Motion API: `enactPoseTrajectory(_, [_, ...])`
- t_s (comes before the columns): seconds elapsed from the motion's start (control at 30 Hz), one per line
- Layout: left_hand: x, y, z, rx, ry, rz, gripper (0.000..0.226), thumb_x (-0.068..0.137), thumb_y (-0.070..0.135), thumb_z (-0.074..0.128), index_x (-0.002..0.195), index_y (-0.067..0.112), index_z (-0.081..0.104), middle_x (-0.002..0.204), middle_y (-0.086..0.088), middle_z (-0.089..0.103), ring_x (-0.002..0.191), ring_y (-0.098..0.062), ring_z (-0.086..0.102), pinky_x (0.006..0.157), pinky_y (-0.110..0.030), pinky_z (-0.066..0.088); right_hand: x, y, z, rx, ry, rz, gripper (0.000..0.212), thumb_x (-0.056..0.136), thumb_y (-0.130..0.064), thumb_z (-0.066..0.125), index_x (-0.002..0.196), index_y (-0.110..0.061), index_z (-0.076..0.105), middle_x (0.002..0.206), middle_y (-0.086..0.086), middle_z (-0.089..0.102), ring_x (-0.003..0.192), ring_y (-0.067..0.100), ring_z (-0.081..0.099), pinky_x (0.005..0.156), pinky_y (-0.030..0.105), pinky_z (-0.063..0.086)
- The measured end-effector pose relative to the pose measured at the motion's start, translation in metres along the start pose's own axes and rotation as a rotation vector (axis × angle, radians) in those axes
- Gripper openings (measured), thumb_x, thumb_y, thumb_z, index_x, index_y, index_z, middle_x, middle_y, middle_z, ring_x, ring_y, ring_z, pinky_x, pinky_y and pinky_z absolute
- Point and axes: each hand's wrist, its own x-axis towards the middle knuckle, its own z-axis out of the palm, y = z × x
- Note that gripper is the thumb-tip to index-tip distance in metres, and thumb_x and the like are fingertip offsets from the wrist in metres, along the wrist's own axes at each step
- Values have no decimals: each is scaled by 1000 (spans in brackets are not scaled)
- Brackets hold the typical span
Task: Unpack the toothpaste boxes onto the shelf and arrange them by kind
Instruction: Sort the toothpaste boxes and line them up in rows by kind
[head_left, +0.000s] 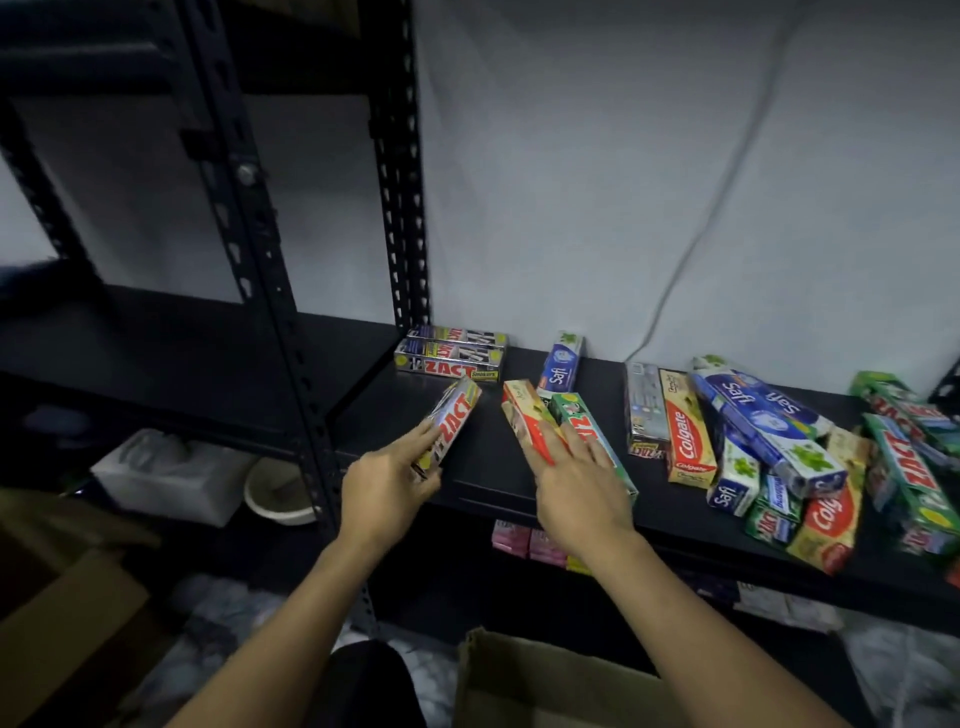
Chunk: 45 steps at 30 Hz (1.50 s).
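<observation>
A: Left hand (384, 483) doing what?
B: Gripping the silver ZACT box (453, 423) by its near end, fingers curling round it, over the shelf (488, 467) toward the left of the front edge. Can't tell if the far end is touching down.
A: Axis?
B: Long axis running from front edge to back edge and leaning a bit right. The far end is pointing at the stack of silver ZACT boxes (451, 356) sitting in the back left corner, and those are lying crosswise along the back edge.
A: Right hand (576, 486)?
B: Fingers straight, pressing down on the red-and-yellow box (524, 415) and the green ZACT box (597, 441), which are lying side by side mid-shelf and pointing back-left. Not grasping, thumb hidden.
A: Risks?
B: Judging here: gripping by the end is leaving the silver box levering, so it could be slipping, or nudging the stack askew going in. The right hand is covering two kinds at once, so sliding them risks mixing kinds. The pile (779, 441) toward the right edge seems to be overhanging the front edge, so a bump could be sending boxes off
</observation>
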Motion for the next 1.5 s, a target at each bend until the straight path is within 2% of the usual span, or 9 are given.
enactPoseTrajectory(0.23, [7,-1,5,39,-224,122,64,78,38,83,137,31,61,143,12,57,141,-6,42,108,-35,46,-8,24,-4,27,-14,112,68,94,-19,49,156,-33,23,166,2,12,153,23,4,123,53,5])
enactPoseTrajectory(0.4, [-1,-1,5,-47,53,-158,58,78,39,81,131,24,64,119,3,70,112,-17,60,93,-32,51,-10,23,-5,57,49,144,54,94,-30,53,147,-26,45,159,4,33,150,30,19,123,50,11])
enactPoseTrajectory(0.53, [1,-7,0,-156,18,-279,52,74,31,82,123,20,68,107,4,73,96,-11,66,87,-32,55,-10,11,-4,209,260,45,37,91,-24,59,128,-20,65,137,-1,59,135,23,44,118,42,31])
enactPoseTrajectory(0.73, [20,-24,-17,-146,-21,-310,40,83,12,77,122,13,70,129,-2,67,108,-15,65,94,-25,50,4,-12,-11,526,154,17,43,97,-29,57,139,-23,54,142,-6,54,132,13,46,107,32,41])
enactPoseTrajectory(0.9, [34,-29,-15,-101,47,-394,33,89,14,71,122,13,67,104,0,71,72,-1,59,66,-19,47,34,-28,7,638,67,215,54,96,-33,60,146,-17,46,143,1,53,135,24,44,109,38,43])
enactPoseTrajectory(1.03, [53,-37,-8,-59,36,-410,34,92,15,63,126,14,64,93,2,68,71,-12,63,68,-32,54,56,-37,15,612,115,285,34,97,-32,58,129,-21,63,116,-1,68,114,23,56,92,37,53])
enactPoseTrajectory(1.17, [72,-51,5,-17,60,-385,42,93,15,63,134,14,55,112,-6,70,89,-24,67,81,-42,56,77,-44,19,604,164,279,22,97,-29,56,115,-20,66,107,0,66,104,23,58,87,37,52])
enactPoseTrajectory(1.33, [102,-66,19,-103,79,-411,41,93,18,69,130,10,55,115,-4,69,101,-22,66,86,-37,55,106,-50,26,599,151,303,32,100,-30,50,129,-21,54,106,3,67,100,20,59,71,28,38])
enactPoseTrajectory(1.5, [120,-80,28,-203,115,-517,25,95,22,68,116,10,63,102,0,68,93,-17,66,70,-20,47,121,-59,37,701,150,316,50,101,-21,47,149,-14,37,98,7,66,109,28,54,74,27,41])
